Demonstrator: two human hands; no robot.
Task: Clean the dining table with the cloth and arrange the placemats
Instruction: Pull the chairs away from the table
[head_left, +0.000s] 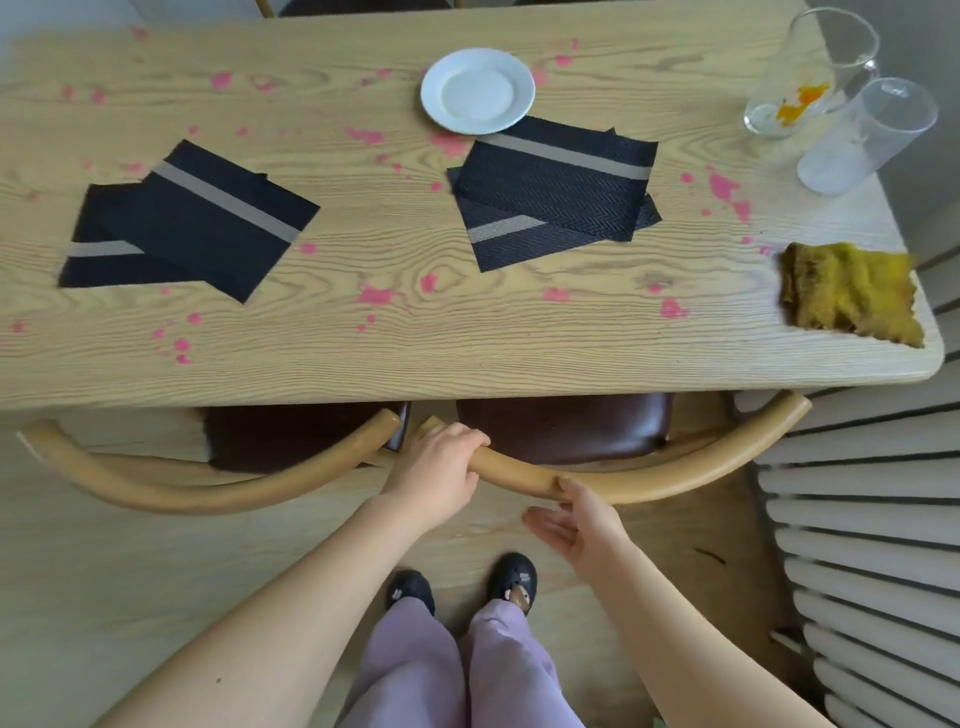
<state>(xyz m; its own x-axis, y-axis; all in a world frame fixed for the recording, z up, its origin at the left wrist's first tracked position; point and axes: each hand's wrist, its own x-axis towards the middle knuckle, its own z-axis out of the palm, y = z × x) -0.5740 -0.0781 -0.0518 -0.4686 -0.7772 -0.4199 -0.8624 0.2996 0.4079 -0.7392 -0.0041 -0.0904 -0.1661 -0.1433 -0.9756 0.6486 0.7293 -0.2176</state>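
Now, near chair rail (519, 475) is clasped by left hand (441, 467), merely touched by slack right hand (576, 525); a squarer two-handed hold is advised.

Loose pale-lilac trousers (415, 670) are worn over chunky black clog-type shoes (410, 590), a brown bear-looking charm is stuck on the right shoe (511, 574) and a tiny white mark on the left, and both forearms (291, 587) are left bare, with one small dark spot near the left elbow.
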